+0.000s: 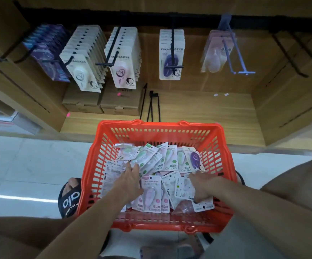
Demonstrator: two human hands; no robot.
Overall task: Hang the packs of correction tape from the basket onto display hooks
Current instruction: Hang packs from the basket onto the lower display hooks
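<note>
An orange basket (220,156) stands on the floor in front of a wooden shelf, holding several loose packs of correction tape: green ones at the back, a purple one (195,159) at the right, a pink one (152,195) in front. My left hand (130,179) lies on the packs at the left with its fingers spread. My right hand (201,187) rests on the white packs at the right with fingers extended. Above, display hooks carry rows of packs: white (82,71), pink (122,71), purple (171,60) and pale pink (216,53).
Dark purple packs (47,49) hang at the far left. Two bare black hooks (289,53) stick out at the right. Cardboard boxes (103,101) and loose black hooks (151,105) lie on the shelf. My foot in a black sandal (70,195) is beside the basket.
</note>
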